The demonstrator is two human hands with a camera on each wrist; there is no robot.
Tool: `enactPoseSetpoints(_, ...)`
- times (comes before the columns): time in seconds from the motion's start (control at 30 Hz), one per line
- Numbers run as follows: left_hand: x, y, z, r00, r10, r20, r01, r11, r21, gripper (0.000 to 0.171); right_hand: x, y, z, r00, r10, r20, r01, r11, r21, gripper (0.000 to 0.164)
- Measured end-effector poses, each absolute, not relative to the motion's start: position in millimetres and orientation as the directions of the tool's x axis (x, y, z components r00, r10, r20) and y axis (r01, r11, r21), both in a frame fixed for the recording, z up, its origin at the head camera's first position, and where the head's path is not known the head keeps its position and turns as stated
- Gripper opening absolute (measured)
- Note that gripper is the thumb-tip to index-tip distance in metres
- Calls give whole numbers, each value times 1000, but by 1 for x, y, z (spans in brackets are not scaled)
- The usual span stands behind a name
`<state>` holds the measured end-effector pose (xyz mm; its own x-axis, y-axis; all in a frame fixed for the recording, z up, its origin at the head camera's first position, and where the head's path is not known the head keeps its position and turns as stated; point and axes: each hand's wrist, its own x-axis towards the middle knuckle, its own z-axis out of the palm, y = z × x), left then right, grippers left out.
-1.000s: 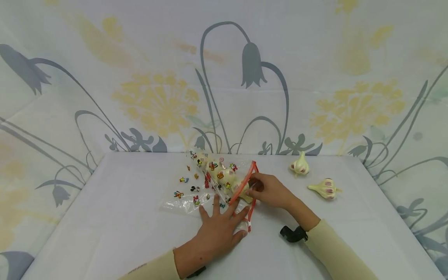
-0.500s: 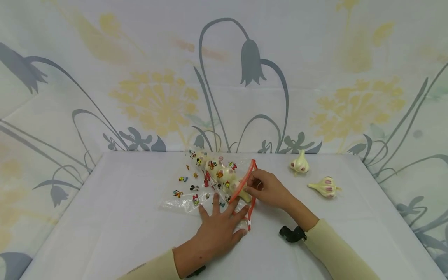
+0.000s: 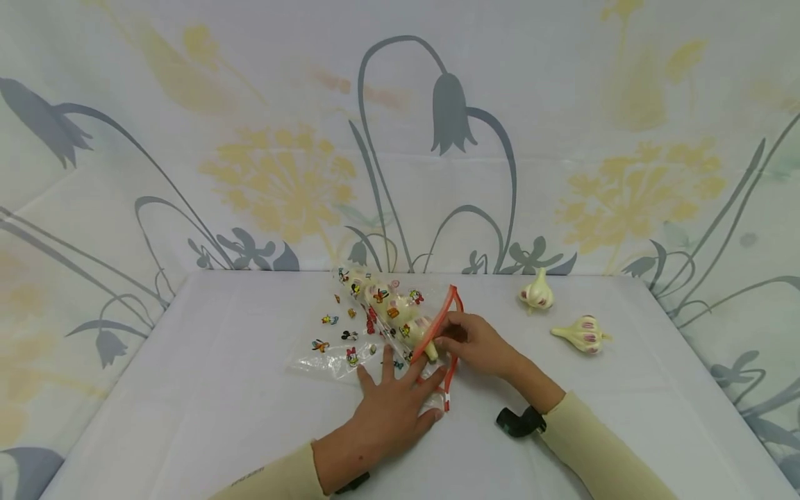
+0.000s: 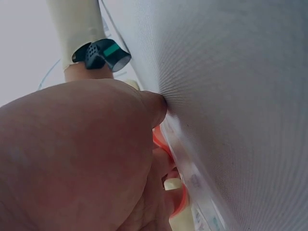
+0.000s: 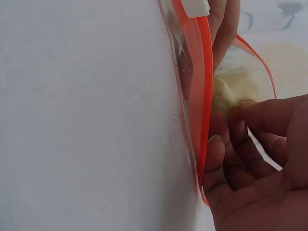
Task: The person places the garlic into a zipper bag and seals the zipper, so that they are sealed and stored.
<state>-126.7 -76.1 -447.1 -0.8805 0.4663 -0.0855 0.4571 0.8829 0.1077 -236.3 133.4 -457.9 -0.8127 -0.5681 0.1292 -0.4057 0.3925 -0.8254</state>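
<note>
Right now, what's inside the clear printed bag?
Garlic bulbs lie in a row inside the bag; the right hand pinches one at the red rim. The left hand covers part of the bag, and printed figures obscure the exact count.

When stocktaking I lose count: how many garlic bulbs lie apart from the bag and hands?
2, both right of the bag: one garlic bulb farther back, the other bulb closer.

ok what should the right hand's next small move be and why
Probably push the held garlic deeper into the bag: its stem lies at the orange rim, the right hand is pinching it, and the left hand rests on the bag.
</note>
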Motion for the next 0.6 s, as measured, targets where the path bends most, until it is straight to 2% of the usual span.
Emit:
enactPoseSetpoints(0.27, -126, -76, -448, -881, 467, -74, 459, 883, 101, 63, -240, 136, -462, -771, -620, 147, -400, 292, -869, 14)
enactPoseSetpoints(0.6, -125, -76, -450, -880, 472, -56, 467, 880, 90, 62, -241, 136, -470, -760, -639, 117, -412, 335, -847, 29)
